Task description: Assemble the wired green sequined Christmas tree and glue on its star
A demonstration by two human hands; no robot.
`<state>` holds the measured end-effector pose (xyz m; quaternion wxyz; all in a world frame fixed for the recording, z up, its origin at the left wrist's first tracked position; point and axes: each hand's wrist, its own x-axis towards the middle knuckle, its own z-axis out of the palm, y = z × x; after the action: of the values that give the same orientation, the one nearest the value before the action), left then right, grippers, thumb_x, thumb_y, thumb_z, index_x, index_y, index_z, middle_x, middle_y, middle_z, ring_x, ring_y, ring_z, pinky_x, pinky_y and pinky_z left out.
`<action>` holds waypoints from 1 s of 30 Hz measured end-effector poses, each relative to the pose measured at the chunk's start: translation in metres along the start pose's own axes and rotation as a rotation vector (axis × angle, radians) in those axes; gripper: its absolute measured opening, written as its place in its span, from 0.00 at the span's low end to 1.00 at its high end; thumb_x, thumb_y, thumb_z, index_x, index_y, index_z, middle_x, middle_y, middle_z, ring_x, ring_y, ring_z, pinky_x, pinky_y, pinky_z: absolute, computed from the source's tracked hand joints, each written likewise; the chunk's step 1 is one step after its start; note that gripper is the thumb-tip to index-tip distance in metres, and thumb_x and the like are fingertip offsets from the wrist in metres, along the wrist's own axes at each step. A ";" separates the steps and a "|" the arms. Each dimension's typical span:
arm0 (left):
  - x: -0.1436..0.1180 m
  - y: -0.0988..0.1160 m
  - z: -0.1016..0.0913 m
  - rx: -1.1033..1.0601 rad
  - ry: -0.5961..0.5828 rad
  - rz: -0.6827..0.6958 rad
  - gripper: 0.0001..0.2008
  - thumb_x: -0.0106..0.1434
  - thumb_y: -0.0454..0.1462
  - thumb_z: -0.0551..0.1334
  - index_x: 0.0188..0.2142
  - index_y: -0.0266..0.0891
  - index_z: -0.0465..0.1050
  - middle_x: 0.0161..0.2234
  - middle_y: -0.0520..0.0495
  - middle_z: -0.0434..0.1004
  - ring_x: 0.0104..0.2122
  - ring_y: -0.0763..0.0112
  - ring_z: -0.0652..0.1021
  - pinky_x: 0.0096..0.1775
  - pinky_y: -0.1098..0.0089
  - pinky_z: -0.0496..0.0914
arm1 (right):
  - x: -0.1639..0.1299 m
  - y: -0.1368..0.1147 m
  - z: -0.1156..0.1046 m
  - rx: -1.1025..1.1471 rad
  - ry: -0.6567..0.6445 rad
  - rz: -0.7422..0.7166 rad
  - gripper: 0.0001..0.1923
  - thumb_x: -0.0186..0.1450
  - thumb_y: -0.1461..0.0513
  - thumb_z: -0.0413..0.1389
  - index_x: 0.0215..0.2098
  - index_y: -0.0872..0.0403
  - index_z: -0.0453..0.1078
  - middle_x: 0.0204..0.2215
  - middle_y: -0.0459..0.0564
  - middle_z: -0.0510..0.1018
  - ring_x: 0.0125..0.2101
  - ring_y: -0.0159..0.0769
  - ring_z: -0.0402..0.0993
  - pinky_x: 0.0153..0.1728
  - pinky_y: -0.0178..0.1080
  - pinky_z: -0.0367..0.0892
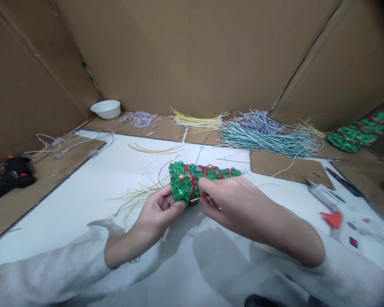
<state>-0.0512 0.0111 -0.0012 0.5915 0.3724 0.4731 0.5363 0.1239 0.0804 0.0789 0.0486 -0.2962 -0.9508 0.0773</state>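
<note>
Above the white tabletop (83, 204), a green sequined tree ornament (198, 175) is held on its side, its long axis running left to right with the tip toward the right. Its wide base is pinched by the left hand (161, 209); the right hand (230, 198) is closed on the lower edge beside it, equally near

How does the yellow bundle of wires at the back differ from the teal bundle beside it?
The yellow wires form a thin, flat bundle; the teal wires make a much thicker and wider heap. The yellow bundle lies further left, near the clear beads; the teal one lies to the right, with white strands mixed on top. Both lie untouched on the cardboard by the back wall, running roughly left to right.
</note>
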 end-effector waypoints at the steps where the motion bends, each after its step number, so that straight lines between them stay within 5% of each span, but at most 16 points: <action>1: 0.002 0.004 0.001 -0.011 -0.015 0.002 0.12 0.54 0.36 0.67 0.39 0.41 0.74 0.30 0.52 0.73 0.31 0.76 0.71 0.36 0.77 0.66 | 0.000 0.001 -0.001 0.016 0.029 0.013 0.03 0.61 0.65 0.50 0.30 0.53 0.64 0.16 0.41 0.69 0.16 0.29 0.58 0.20 0.35 0.40; 5: 0.009 0.023 0.007 -0.040 -0.040 -0.040 0.13 0.55 0.35 0.66 0.41 0.38 0.73 0.34 0.49 0.74 0.35 0.73 0.72 0.39 0.74 0.66 | 0.000 0.006 0.000 0.076 0.127 0.067 0.07 0.64 0.62 0.48 0.28 0.53 0.63 0.18 0.41 0.69 0.17 0.27 0.56 0.21 0.34 0.43; 11: 0.012 0.037 0.010 0.055 0.006 -0.157 0.08 0.54 0.37 0.67 0.30 0.36 0.70 0.23 0.55 0.62 0.22 0.80 0.61 0.23 0.77 0.56 | 0.003 0.010 0.004 0.163 0.144 0.112 0.06 0.63 0.64 0.49 0.29 0.54 0.66 0.21 0.42 0.71 0.19 0.26 0.58 0.23 0.34 0.45; 30: 0.011 0.040 0.028 0.015 0.024 -0.210 0.14 0.51 0.41 0.68 0.27 0.36 0.65 0.22 0.57 0.62 0.20 0.81 0.56 0.25 0.74 0.52 | 0.005 0.010 0.000 0.249 0.110 0.266 0.06 0.59 0.64 0.51 0.24 0.53 0.65 0.17 0.40 0.66 0.18 0.25 0.55 0.22 0.34 0.41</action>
<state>-0.0356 0.0300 0.0427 0.6361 0.3184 0.5206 0.4723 0.1253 0.0914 0.0777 0.1262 -0.4146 -0.8822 0.1839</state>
